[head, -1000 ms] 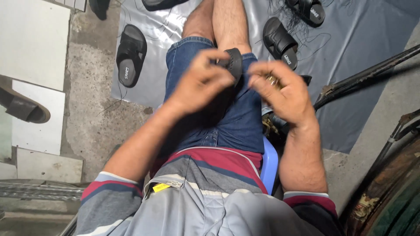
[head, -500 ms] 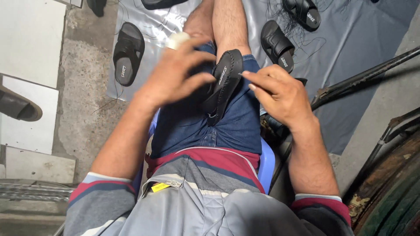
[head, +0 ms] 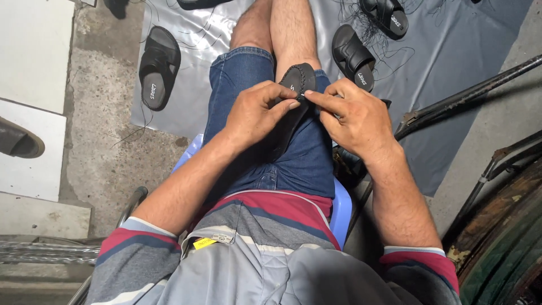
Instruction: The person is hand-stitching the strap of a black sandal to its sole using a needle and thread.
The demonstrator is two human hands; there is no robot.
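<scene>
A grey plastic sheet (head: pixel 451 73) covered most of the concrete floor (head: pixel 96 130) ahead of the seated person, its near left corner ending beside the person's left thigh. The person sat on a blue plastic stool (head: pixel 340 209), in denim shorts (head: pixel 305 164) and a striped grey and red shirt (head: pixel 265 226). A dark metal bar (head: pixel 468 96) ran slantwise across the sheet's right edge. Three finished black sandals lay on the sheet: one sandal (head: pixel 158 66) near its left edge, a second sandal (head: pixel 353 56) just right of the bare knees, a third sandal (head: pixel 389 16) at the far edge among loose black threads (head: pixel 361 34). A black sandal sole (head: pixel 296 96) rested lengthwise on the right thigh, toe end toward the knee. The left hand (head: pixel 259 113) clasped the sole from the left side, fingers curled over its edge. The right hand (head: pixel 353 116) pinched the sole's right edge between thumb and forefinger, its fingertips almost meeting those of the left.
</scene>
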